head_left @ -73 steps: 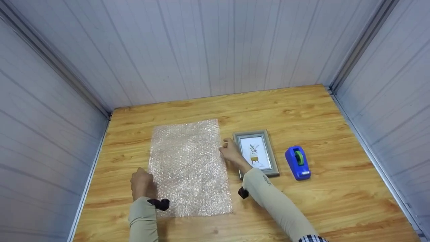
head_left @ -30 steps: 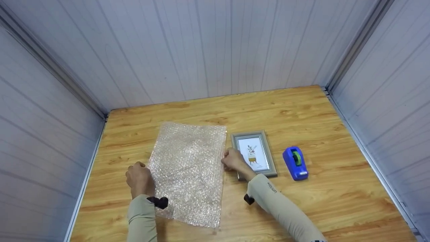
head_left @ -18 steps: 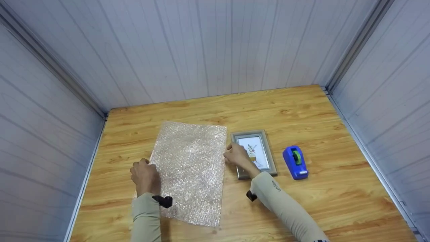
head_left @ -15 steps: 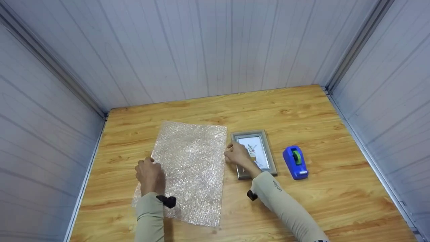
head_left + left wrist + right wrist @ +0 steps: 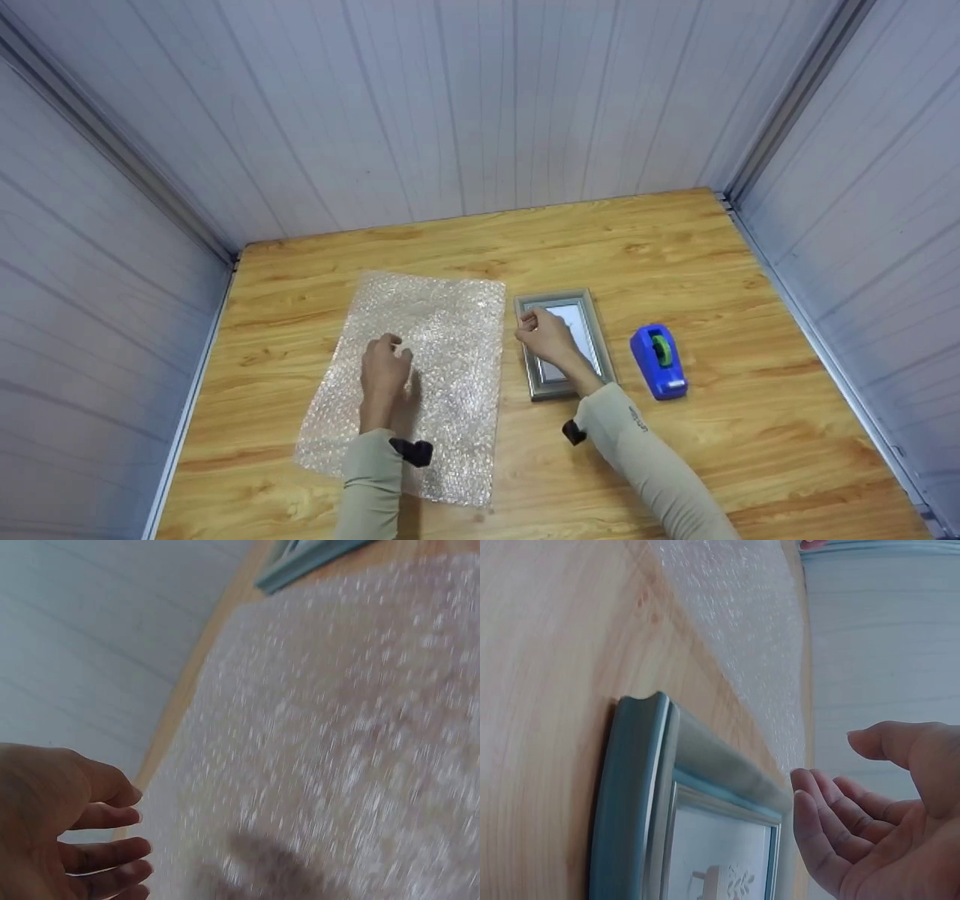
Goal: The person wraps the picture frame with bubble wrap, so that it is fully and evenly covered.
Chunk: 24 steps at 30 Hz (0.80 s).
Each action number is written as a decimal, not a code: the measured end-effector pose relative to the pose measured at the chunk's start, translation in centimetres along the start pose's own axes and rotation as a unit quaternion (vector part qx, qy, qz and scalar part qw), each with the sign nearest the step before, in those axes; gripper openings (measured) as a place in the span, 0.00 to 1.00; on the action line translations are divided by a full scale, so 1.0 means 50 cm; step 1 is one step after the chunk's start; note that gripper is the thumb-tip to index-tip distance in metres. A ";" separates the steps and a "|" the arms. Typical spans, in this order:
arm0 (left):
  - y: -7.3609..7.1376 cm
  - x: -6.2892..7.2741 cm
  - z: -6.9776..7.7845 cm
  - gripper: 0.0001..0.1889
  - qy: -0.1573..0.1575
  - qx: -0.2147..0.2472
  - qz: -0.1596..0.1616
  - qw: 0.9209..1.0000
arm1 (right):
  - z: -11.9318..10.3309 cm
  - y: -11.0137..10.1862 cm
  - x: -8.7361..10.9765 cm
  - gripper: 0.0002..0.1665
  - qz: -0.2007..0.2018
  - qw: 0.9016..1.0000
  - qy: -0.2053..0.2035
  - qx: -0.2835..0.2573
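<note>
A sheet of clear bubble wrap [image 5: 450, 375] lies flat on the wooden table, slightly skewed. Over its middle hovers my left hand [image 5: 385, 375], fingers loosely bent and holding nothing; in the left wrist view a shadow falls on the wrap below it. To the right of the sheet lies a grey picture frame [image 5: 594, 330] with a plant drawing, face up. My right hand [image 5: 547, 335] is above the frame's left side, partly covering the drawing. In the right wrist view its thumb and fingers [image 5: 832, 829] are apart, with nothing between them.
A blue tape dispenser [image 5: 658, 364] with a green roll stands right of the picture frame. Pale panelled walls [image 5: 480, 112] enclose the wooden table [image 5: 750, 420] at the back and both sides.
Earlier both hands were at the bubble wrap's side edges, and the sheet turned a little. Since then my left hand has moved right over the sheet, and my right hand has shifted right above the picture frame.
</note>
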State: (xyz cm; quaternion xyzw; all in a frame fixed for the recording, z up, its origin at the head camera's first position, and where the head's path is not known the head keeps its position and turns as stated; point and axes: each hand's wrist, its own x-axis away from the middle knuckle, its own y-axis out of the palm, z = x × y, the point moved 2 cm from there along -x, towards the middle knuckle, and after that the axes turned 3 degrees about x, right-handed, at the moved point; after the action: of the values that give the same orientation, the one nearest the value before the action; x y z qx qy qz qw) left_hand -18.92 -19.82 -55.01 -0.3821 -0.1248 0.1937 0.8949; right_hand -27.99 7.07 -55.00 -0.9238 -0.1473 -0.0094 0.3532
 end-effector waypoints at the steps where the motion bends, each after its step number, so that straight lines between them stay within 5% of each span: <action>1: 0.007 0.000 0.010 0.16 0.010 0.008 -0.006 1.000 | 0.002 -0.005 0.001 0.19 0.005 1.000 0.000 0.000; 12: 0.063 0.010 0.088 0.15 0.097 0.093 -0.026 0.991 | 0.044 -0.053 0.004 0.20 0.024 1.000 0.006 0.014; 24: 0.124 0.026 0.130 0.17 0.089 0.121 -0.073 0.986 | 0.095 -0.122 0.009 0.22 0.056 0.998 0.020 0.000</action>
State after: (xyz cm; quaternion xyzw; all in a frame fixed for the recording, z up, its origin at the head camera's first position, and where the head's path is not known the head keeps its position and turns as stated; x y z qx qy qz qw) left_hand -21.75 -11.20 -55.03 -0.2767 -0.0478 0.1066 0.9538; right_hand -29.67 14.60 -54.54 -0.9304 -0.0878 -0.0077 0.3558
